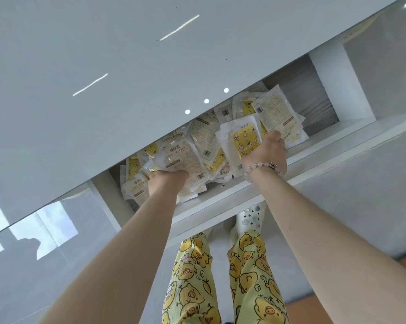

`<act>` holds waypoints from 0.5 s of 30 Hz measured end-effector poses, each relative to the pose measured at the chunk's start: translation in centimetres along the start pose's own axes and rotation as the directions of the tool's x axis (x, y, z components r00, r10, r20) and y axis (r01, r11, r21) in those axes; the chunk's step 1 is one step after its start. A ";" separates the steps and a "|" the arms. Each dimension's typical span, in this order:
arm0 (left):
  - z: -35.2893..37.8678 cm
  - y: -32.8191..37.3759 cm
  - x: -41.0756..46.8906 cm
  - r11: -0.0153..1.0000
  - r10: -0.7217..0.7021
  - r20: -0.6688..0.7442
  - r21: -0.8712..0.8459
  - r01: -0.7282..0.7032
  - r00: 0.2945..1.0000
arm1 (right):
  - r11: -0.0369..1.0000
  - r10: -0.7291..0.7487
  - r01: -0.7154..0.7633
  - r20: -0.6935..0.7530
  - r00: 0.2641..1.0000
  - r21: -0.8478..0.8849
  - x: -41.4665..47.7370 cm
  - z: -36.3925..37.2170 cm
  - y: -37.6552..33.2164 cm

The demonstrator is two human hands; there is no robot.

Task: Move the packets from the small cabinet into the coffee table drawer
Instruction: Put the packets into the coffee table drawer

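Note:
An open white drawer point(220, 199) under a glossy white tabletop point(104, 66) holds several white-and-yellow hand-warmer packets point(204, 141). My left hand point(167, 181) reaches into the left part of the drawer, fingers curled over a packet point(185, 160) and hidden among the pile. My right hand point(267, 153), with a bead bracelet on the wrist, grips a packet with a yellow duck print point(244, 139) at the right part of the drawer. More packets point(276, 113) lie behind it.
A stack of grey sheets point(311, 101) fills the drawer's far right end. A white divider point(342, 83) stands beyond it. Below are my legs in yellow duck-print trousers point(251, 272) and a white shoe point(248, 218) on the floor.

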State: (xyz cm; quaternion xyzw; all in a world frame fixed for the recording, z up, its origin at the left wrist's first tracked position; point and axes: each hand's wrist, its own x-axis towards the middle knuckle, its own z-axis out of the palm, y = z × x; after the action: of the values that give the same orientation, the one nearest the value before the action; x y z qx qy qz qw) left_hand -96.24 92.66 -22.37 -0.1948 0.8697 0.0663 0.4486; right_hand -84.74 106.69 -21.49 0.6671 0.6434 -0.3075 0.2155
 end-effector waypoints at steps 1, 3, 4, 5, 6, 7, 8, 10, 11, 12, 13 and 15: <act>-0.2 -0.1 -0.3 1.000 -0.006 0.018 0.000 0.006 1.000 | 1.000 -0.005 0.005 0.009 1.000 0.005 -0.4 -0.2 -0.1; -0.8 -0.3 -1.0 1.000 -0.008 0.053 -0.005 0.009 0.999 | 1.000 -0.018 0.018 0.019 1.000 0.010 -1.2 -0.8 -0.4; -1.2 -0.4 -1.5 1.000 -0.004 0.063 -0.004 0.004 0.998 | 1.000 -0.026 0.026 0.021 0.999 0.012 -1.6 -1.1 -0.5; -1.7 -0.5 -1.9 1.000 0.000 0.068 0.000 0.000 0.998 | 0.999 -0.035 0.035 0.022 0.999 0.015 -2.1 -1.6 -0.7; -2.3 -0.5 -2.4 1.000 0.006 0.071 0.000 -0.006 0.997 | 0.999 -0.044 0.044 0.019 0.999 0.017 -2.6 -2.2 -0.9; -2.9 -0.4 -3.1 1.000 0.014 0.079 -0.004 -0.014 0.997 | 0.998 -0.055 0.054 0.014 0.998 0.019 -3.2 -2.9 -1.2; -3.6 -0.1 -3.9 1.000 0.025 0.088 -0.012 -0.024 0.996 | 0.998 -0.061 0.061 0.004 0.998 0.023 -3.8 -3.8 -1.5; -5.3 0.5 -5.9 0.998 0.061 0.102 -0.040 -0.057 0.993 | 0.996 -0.079 0.079 -0.021 0.997 0.035 -4.9 -5.8 -2.3; -6.3 0.9 -7.0 0.996 0.082 0.110 -0.056 -0.077 0.991 | 0.995 -0.095 0.096 -0.033 0.995 0.041 -5.6 -7.0 -2.8; -7.4 1.4 -8.2 0.993 0.107 0.116 -0.065 -0.100 0.987 | 0.992 -0.119 0.121 -0.044 0.992 0.047 -6.2 -8.2 -3.4; -8.5 2.0 -9.4 0.989 0.138 0.118 -0.065 -0.131 0.983 | 0.987 -0.151 0.154 -0.058 0.987 0.050 -6.8 -9.5 -4.1; -11.1 3.3 -11.9 0.970 0.242 0.089 -0.052 -0.239 0.966 | 0.968 -0.242 0.247 -0.089 0.966 0.043 -8.4 -12.7 -5.8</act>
State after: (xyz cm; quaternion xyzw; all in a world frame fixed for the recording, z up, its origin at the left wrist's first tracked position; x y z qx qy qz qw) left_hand -99.69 95.80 -6.43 -0.0935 0.8631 0.1471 0.4741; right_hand -88.63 109.69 -5.97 0.6004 0.7207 -0.3208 0.1311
